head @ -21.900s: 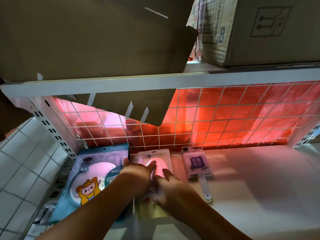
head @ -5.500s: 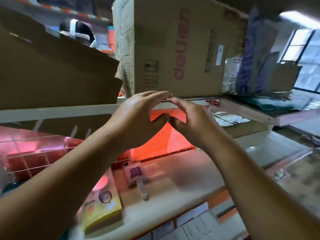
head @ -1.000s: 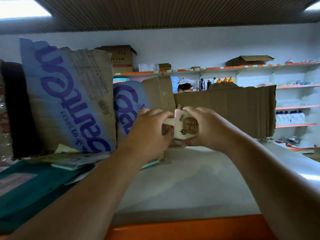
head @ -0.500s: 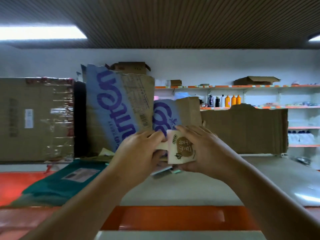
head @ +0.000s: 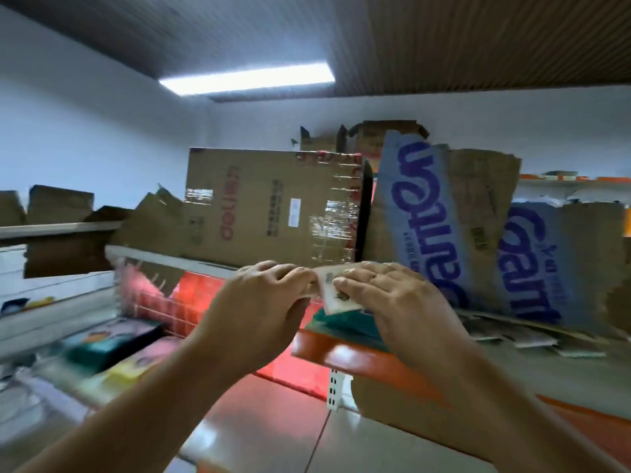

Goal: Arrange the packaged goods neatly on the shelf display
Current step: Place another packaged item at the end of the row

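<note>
Behind the hands stand one taped brown carton [head: 273, 206] and two torn cardboard sheets [head: 440, 213] printed blue, all on an orange-edged shelf [head: 341, 356]. The left hand [head: 263, 302] and right hand [head: 389, 295], fingers curled, pinch one small, pale, flat packet [head: 337, 300] between them, above the shelf's edge.

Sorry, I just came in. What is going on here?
A person is stocking shop shelves. Both hands hold one small pale packet in the air: the left hand pinches its left end, the right hand covers its front. Behind it, the upper shelf carries a taped cardboard box and torn blue-printed cartons. The packet is not yet set down. Other packaged goods lie blurred on the lower shelf.
</note>
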Demonstrator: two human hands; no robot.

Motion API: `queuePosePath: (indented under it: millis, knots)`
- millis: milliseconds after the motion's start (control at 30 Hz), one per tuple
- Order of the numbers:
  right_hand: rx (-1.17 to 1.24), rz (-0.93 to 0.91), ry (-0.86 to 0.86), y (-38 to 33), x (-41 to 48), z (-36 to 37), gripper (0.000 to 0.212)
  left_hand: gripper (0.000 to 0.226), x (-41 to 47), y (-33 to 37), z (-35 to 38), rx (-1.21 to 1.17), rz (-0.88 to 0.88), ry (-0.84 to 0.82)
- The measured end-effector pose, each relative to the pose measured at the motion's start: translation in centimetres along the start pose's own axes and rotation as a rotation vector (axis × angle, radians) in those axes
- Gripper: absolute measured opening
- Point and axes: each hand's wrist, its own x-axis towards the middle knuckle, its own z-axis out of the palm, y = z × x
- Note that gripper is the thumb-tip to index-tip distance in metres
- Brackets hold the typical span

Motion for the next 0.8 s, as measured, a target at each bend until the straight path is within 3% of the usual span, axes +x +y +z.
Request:
queuePosePath:
  millis: [100, 267, 400, 533, 600, 700, 800]
  knots:
    - [0.071, -0.056, 0.034, -4.7, 3.2, 2.9, 0.069, 0.025, -4.3, -4.9, -3.4, 0.077, -0.092, -0.052]
    - [0.219, -0.127, 0.143, -11.6, 7.7, 7.5, 0.044, 0.027, -9.7, -12.2, -7.0, 0.098, -0.073, -0.099]
    - [0.252, -0.098, 0.164, -15.6, 8.5, 10.6, 0.050, 0.038, -13.1, -15.5, -7.1, 0.267, -0.006, -0.230]
    - [0.286, -0.126, -0.167, -18.7, 7.1, 23.9, 0.039, 0.052, -16.2, -17.3, -5.1, 0.253, -0.011, -0.335]
    - [0.347, -0.121, -0.137, -19.0, 7.0, 24.8, 0.039, 0.061, -17.4, -18.2, -3.1, 0.229, -0.024, -0.391]
    - [0.423, -0.119, 0.046, -18.1, 7.4, 21.6, 0.041, 0.067, -18.3, -19.6, 0.2, 0.183, -0.053, -0.468]
    - [0.422, -0.120, 0.031, -17.5, 7.1, 27.0, 0.042, 0.062, -18.6, -21.2, 3.5, 0.097, -0.074, -0.503]
